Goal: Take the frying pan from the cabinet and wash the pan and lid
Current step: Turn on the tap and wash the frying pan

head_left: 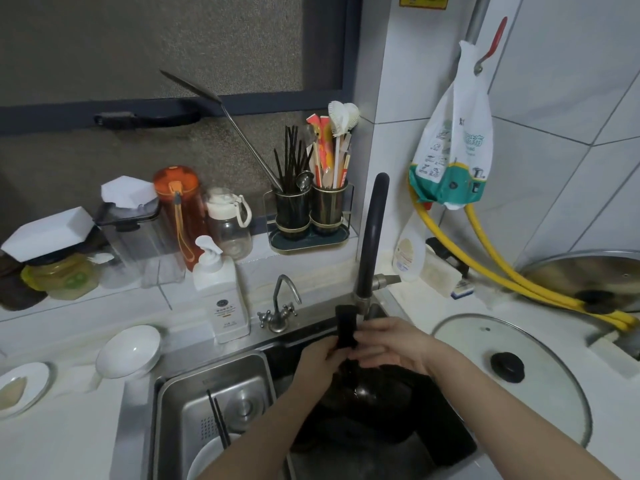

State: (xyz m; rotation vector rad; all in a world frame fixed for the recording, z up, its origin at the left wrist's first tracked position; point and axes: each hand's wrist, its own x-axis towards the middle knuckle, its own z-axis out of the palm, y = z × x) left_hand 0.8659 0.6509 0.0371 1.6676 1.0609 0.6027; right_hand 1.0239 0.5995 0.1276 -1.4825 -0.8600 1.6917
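Pan (374, 420), round and black, beneath both hands (356, 351).

Two hands (320, 358) (391, 344), two lids (540, 386) (595, 271), two faucets (372, 237) (282, 306), two bowls (130, 349) (24, 388).

Soap bottle (227, 299) beside white bowl (129, 351)

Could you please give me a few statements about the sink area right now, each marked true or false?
1. The glass lid lies on the counter right of the sink. True.
2. The left hand holds a yellow sponge. False: it grips the black faucet head.
3. The frying pan sits in the sink under both hands. True.
4. The right hand rests on the lid. False: it is at the faucet head, above the pan.
5. The white bowl is inside the sink. False: it stands on the counter to the left.
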